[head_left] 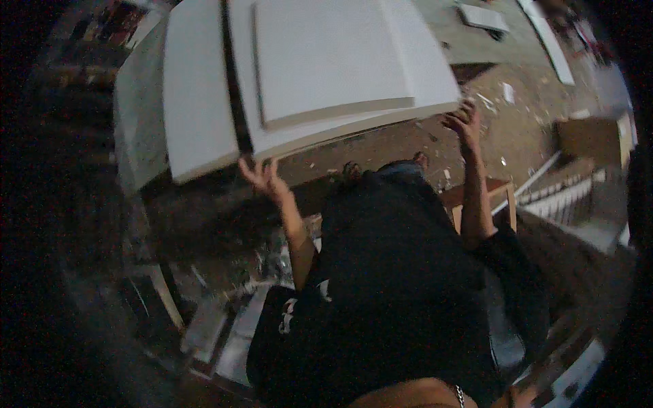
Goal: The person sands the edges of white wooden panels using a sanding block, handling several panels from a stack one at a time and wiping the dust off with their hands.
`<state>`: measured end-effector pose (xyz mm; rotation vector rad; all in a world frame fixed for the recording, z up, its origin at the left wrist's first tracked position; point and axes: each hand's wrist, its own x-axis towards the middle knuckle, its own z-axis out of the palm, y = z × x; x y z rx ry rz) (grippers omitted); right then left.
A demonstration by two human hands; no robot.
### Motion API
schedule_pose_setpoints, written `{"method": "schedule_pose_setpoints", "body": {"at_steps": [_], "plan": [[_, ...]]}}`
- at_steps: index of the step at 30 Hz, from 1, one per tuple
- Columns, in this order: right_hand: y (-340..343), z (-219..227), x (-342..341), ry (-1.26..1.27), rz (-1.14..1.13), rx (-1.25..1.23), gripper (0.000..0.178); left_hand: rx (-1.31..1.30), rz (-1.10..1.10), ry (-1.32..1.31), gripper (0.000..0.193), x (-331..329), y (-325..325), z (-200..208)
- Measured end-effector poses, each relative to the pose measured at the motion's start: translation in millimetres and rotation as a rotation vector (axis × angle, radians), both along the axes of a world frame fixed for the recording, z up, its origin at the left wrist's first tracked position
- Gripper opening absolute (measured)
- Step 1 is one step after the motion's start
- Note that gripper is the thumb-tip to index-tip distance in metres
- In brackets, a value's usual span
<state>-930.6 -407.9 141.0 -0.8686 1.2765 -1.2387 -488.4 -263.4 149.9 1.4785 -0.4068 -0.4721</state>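
A large white panel with a pale edge lies in front of me, and a smaller white panel rests on top of it. At the large panel's near left corner is my left hand, its fingers spread and their tips against the edge. My right hand is at the near right corner, with fingers bent round it; the exact grip is blurred. Left of a dark gap stands another white panel, close to my left fingertips.
A brown stool stands by my right forearm. Farther right are a brown box and a white slatted piece. White scraps litter the brown floor. A long white strip lies at the far right. Boards lie at lower left.
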Motion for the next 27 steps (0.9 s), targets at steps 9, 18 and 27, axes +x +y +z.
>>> {"method": "schedule_pose_setpoints", "body": {"at_steps": [9,18,27], "plan": [[3.3,-3.3,-2.2,0.161,0.033,-0.017,0.061,-0.1,0.065,0.153,0.07,27.6,9.6,-20.3],[8.6,-26.9,-34.0,0.327,-0.012,-0.094,0.061,-0.115,0.019,-0.108,0.07,24.5,3.7,-1.5],[22.5,29.0,16.2,0.112,0.044,-0.07,0.059,-0.094,0.052,-0.135,0.057,21.7,-1.4,2.4]]}}
